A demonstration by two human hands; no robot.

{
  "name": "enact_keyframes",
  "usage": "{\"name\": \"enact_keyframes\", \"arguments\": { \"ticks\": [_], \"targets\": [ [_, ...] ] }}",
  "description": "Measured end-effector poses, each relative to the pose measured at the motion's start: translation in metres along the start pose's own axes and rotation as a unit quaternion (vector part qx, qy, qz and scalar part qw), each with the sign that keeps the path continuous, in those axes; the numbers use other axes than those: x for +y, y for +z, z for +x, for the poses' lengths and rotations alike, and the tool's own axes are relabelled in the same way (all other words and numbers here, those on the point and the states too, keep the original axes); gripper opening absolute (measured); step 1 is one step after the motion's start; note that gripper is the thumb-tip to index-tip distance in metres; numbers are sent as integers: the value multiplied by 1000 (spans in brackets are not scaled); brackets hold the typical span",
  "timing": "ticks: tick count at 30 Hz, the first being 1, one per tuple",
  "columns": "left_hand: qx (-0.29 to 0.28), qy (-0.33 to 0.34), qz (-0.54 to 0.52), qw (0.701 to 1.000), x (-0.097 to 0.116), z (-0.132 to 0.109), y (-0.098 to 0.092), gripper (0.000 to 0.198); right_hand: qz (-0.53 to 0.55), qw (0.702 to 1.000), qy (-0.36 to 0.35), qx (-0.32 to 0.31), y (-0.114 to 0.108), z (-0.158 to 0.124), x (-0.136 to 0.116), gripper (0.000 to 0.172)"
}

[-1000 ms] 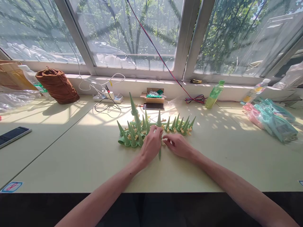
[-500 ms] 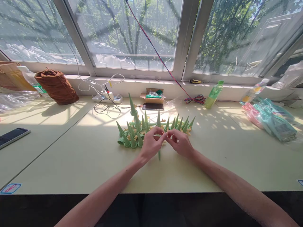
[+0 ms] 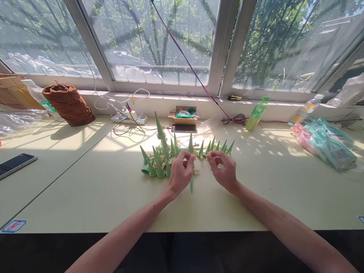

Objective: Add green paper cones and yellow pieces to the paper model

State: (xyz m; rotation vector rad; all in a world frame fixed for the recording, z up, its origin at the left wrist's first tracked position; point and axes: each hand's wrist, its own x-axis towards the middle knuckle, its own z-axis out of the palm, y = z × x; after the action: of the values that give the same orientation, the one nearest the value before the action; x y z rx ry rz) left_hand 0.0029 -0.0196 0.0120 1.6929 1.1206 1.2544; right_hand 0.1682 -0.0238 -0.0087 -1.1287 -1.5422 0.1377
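Note:
My right hand [image 3: 224, 167] is closed in a pinch, with a small yellow piece [image 3: 209, 154] between thumb and forefinger. Left of it, my left hand [image 3: 182, 168] also pinches thumb against fingers; whatever is in the tips is too small to name. A gap separates the two hands. Around and behind them stand several green cones [image 3: 160, 171], with small yellow pieces among them. Another yellow piece [image 3: 196, 172] lies on the table below my left fingertips, and a narrow green point [image 3: 192, 185] sticks out below my left hand.
Behind the cones are a phone [image 3: 184, 128] and a small open carton [image 3: 186, 113]. A power strip [image 3: 133, 118] with cables and a brown pouch [image 3: 68, 104] stand back left. A green bottle [image 3: 257, 113] and bagged items [image 3: 327, 142] are at right. Another phone [image 3: 17, 165] lies far left.
My hands were together at the fingertips and have drawn apart, the right one moving right. The yellow piece in my right fingers now shows.

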Motion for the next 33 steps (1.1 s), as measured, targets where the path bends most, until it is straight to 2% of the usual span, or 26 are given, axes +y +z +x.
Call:
{"name": "enact_keyframes", "arguments": {
  "ticks": [3,8,16,22,29,33],
  "targets": [
    [-2,48,59,997,0,-1,0,28,-7,1000,4,23,0,1,-1,14],
    [-33,106,182,977,-4,-2,1,20,4,1000,-6,16,-2,2,-2,10],
    [-91,69,326,938,-19,-3,1,23,33,998,-50,-22,0,3,-1,8],
    [-121,47,342,931,-23,-2,1,21,35,998,-23,-50,4,3,3,9],
    [-102,70,308,943,-23,1,2,17,32,996,-28,-82,1,3,3,10],
    [-64,96,261,958,-19,3,3,16,36,994,-29,-100,0,4,1,11]
  ]
}}
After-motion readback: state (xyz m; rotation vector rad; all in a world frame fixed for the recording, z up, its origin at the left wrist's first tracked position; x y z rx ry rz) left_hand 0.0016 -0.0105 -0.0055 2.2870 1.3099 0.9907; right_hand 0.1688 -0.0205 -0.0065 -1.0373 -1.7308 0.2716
